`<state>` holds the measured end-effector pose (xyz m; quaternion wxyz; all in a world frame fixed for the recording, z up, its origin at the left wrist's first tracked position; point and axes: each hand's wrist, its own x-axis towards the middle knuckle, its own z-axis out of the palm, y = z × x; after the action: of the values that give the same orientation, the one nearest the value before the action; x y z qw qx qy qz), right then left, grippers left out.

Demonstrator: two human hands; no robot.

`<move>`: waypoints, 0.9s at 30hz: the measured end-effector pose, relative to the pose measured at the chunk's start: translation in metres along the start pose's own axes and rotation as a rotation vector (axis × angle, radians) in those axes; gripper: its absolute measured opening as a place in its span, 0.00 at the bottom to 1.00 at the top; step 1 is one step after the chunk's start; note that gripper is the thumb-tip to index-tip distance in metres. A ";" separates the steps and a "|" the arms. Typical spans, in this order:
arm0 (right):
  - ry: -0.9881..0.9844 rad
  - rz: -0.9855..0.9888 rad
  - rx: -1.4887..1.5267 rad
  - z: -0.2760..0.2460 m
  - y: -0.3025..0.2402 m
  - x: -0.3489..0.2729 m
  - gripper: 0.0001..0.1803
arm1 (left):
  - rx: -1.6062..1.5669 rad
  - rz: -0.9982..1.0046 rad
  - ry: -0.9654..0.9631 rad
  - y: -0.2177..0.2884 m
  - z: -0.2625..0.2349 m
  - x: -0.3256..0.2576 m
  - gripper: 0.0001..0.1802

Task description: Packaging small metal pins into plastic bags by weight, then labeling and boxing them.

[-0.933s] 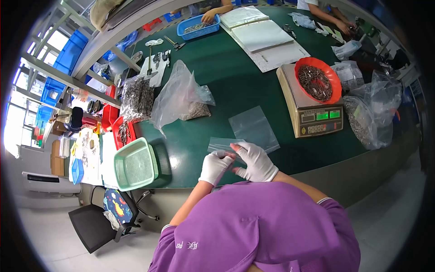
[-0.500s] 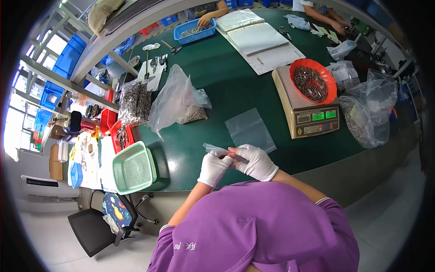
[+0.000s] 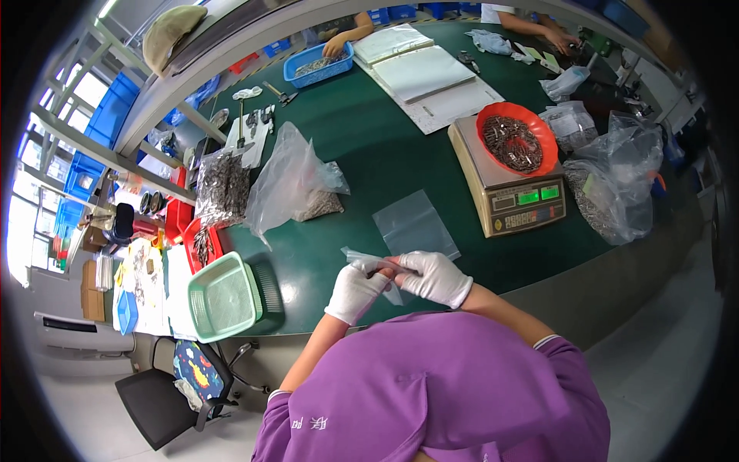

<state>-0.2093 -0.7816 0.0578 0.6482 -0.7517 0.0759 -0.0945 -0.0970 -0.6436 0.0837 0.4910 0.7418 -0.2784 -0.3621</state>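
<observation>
Close to the table's near edge, my left hand (image 3: 357, 292) and my right hand (image 3: 437, 279) meet, both in white gloves with bare fingertips. Pinched between them is a small clear plastic bag (image 3: 359, 256); one edge sticks out past my left fingers and another part hangs below. Just beyond my right hand, a second clear plastic bag (image 3: 416, 226) lies flat on the green table (image 3: 346, 231). To the right stands a digital scale (image 3: 512, 202) with lit green displays. On its plate sits a red bowl (image 3: 549, 146) full of small metal pins.
On the left are a green basket (image 3: 225, 299), red bins (image 3: 213, 254) and bags of metal parts (image 3: 222, 185). An open binder (image 3: 423, 73) lies at the back, beside a blue basket (image 3: 319, 75) with a co-worker's hand (image 3: 339, 45) in it. Filled bags (image 3: 616, 192) stand right of the scale.
The view has shifted slightly. My hands stay together on the small bag, and more of it now shows between and below my fingers.
</observation>
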 end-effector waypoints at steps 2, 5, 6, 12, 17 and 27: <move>-0.004 -0.028 -0.094 0.002 -0.008 -0.001 0.15 | 0.081 0.020 -0.002 0.000 0.000 0.001 0.07; -0.061 -0.061 -0.355 0.002 -0.004 0.000 0.13 | 0.224 0.057 0.057 -0.006 0.006 -0.001 0.07; -0.043 -0.056 -0.362 0.001 -0.004 -0.001 0.13 | 0.225 0.069 0.040 -0.007 0.006 -0.001 0.07; 0.075 -0.104 -0.331 -0.001 -0.001 -0.010 0.13 | 0.189 -0.001 -0.006 -0.004 0.006 -0.001 0.08; 0.099 -0.123 -0.513 -0.003 -0.001 -0.015 0.07 | 0.477 0.065 -0.023 -0.002 0.009 0.001 0.09; 0.472 -0.062 -0.634 -0.017 0.004 -0.028 0.07 | 0.234 -0.059 -0.035 0.000 0.040 -0.006 0.05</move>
<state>-0.2405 -0.7923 0.0548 0.3456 -0.8741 0.2256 -0.2562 -0.1325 -0.6602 0.0750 0.3854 0.7953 -0.3055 -0.3545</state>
